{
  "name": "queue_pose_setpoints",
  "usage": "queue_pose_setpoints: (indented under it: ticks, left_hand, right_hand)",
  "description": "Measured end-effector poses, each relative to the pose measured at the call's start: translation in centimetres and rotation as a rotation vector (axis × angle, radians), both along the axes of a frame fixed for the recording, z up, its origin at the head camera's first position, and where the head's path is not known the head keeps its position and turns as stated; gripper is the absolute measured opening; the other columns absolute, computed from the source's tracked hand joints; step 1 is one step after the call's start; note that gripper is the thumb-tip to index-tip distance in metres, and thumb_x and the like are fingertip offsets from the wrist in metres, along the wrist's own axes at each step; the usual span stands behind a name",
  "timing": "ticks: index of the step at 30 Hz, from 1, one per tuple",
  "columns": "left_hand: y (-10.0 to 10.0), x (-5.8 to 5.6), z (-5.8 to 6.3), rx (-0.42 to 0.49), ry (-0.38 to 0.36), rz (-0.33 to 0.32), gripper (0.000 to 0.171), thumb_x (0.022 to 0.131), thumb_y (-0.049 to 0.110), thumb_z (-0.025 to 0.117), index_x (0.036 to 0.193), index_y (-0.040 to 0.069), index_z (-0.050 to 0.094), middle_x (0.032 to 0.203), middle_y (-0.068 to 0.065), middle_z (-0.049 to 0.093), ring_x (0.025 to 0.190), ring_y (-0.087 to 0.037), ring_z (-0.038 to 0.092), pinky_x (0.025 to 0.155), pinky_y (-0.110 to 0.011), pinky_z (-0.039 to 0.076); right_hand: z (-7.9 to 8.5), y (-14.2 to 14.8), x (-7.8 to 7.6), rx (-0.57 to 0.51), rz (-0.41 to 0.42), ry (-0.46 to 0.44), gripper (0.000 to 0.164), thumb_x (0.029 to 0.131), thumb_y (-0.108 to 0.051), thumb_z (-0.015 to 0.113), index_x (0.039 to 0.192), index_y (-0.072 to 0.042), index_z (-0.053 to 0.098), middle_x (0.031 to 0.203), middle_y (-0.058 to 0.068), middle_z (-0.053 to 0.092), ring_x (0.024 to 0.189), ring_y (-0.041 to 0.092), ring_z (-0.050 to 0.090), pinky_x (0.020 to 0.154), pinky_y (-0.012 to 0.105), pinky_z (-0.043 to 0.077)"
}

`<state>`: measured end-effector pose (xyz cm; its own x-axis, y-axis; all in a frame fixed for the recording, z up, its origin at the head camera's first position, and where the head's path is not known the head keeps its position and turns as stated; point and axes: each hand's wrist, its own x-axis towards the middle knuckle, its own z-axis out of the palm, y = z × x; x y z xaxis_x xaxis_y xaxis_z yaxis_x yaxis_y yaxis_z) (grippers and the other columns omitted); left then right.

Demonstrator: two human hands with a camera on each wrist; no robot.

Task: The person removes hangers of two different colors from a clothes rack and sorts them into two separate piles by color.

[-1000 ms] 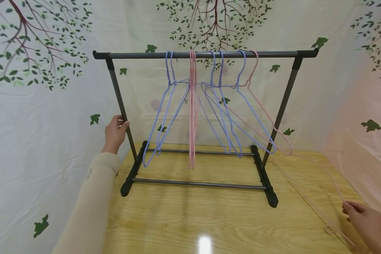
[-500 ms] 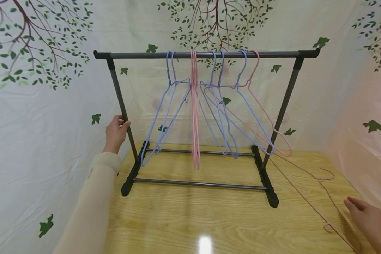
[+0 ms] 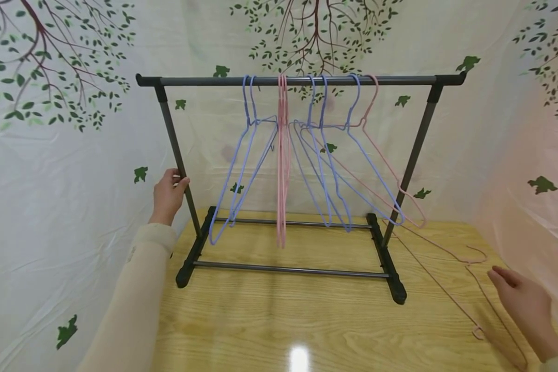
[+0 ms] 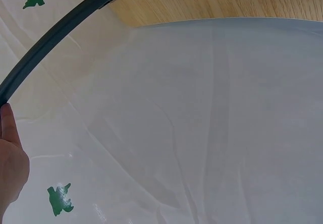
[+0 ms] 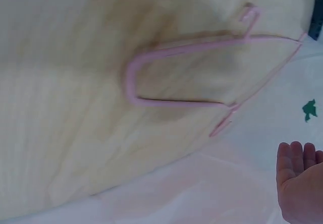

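Note:
My left hand (image 3: 168,196) grips the left post (image 3: 173,135) of a dark metal clothes rack, its thumb in front of the post. In the left wrist view this post (image 4: 55,35) curves across the upper left corner. At the lower right, a pink hanger (image 5: 132,80) lies flat on the wooden table. My right hand (image 3: 523,299) hovers beside and above it, holding nothing; its fingers (image 5: 297,156) are relaxed and apart from the hanger. From the rack's top bar (image 3: 190,81) hang blue hangers (image 3: 245,98), a bunched pink group (image 3: 282,165) and one more pink hanger (image 3: 373,103).
Two lower bars (image 3: 279,268) join the rack's black feet (image 3: 395,284) on the table (image 3: 242,330). White sheeting (image 3: 74,206) with printed branches and green leaf shapes surrounds the table at the back and sides.
My right hand has let go of the pink hanger, which now lies on the table, and has moved slightly up and left. The left hand stays on the post.

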<state>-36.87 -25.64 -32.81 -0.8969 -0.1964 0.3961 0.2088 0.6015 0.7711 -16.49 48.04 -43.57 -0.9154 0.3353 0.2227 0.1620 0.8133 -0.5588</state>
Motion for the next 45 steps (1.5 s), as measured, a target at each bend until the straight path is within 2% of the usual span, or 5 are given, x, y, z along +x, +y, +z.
queue_pose_setpoints:
  ticks: [6, 12, 22, 29, 45]
  left_hand:
    - [0.0, -0.1, 0.0, -0.013, 0.013, 0.001, 0.04, 0.105, 0.026, 0.051, 0.134, -0.002, 0.047, 0.13, -0.026, 0.059, 0.118, -0.041, 0.059, 0.098, -0.052, 0.046]
    - [-0.1, 0.1, 0.0, -0.022, 0.001, -0.006, 0.043, 0.105, 0.028, 0.049, 0.136, -0.002, 0.046, 0.132, -0.026, 0.058, 0.118, -0.041, 0.058, 0.098, -0.052, 0.046]
    - [-0.2, 0.1, 0.0, -0.008, -0.015, -0.01, 0.044, 0.106, 0.029, 0.048, 0.138, -0.002, 0.044, 0.134, -0.027, 0.056, 0.12, -0.041, 0.057, 0.099, -0.053, 0.045]
    - [-0.2, -0.3, -0.3, -0.015, -0.009, -0.007, 0.042, 0.106, 0.028, 0.048, 0.137, -0.001, 0.045, 0.133, -0.027, 0.057, 0.119, -0.042, 0.057, 0.098, -0.054, 0.046]
    - [-0.2, -0.3, -0.2, 0.101, -0.029, -0.013, 0.044, 0.104, 0.029, 0.051, 0.136, -0.001, 0.047, 0.131, -0.025, 0.059, 0.119, -0.036, 0.059, 0.099, -0.046, 0.048]
  right_hand:
    - [2.2, -2.2, -1.3, -0.017, 0.001, 0.123, 0.055, 0.102, -0.04, 0.052, 0.129, 0.008, 0.059, 0.101, 0.001, 0.072, 0.09, 0.013, 0.062, 0.065, 0.026, 0.041]
    - [5.8, -5.4, -2.6, -0.083, 0.065, 0.241, 0.054, 0.101, -0.039, 0.056, 0.13, 0.006, 0.06, 0.088, -0.044, 0.042, 0.078, -0.024, 0.04, 0.061, 0.009, 0.038]
    - [13.1, -11.0, -5.0, -0.111, 0.084, 0.314, 0.053, 0.101, -0.044, 0.053, 0.132, -0.003, 0.063, 0.093, -0.033, 0.05, 0.083, -0.014, 0.045, 0.067, 0.012, 0.039]
    - [17.3, -14.6, -6.5, -0.138, 0.139, 0.315, 0.058, 0.099, -0.053, 0.05, 0.136, -0.01, 0.062, 0.119, 0.003, 0.065, 0.095, -0.004, 0.051, 0.074, 0.016, 0.041]
    - [22.0, -19.8, -8.6, -0.216, 0.242, 0.236, 0.065, 0.097, -0.058, 0.051, 0.141, -0.01, 0.057, 0.133, 0.016, 0.06, 0.122, 0.029, 0.054, 0.097, 0.047, 0.045]
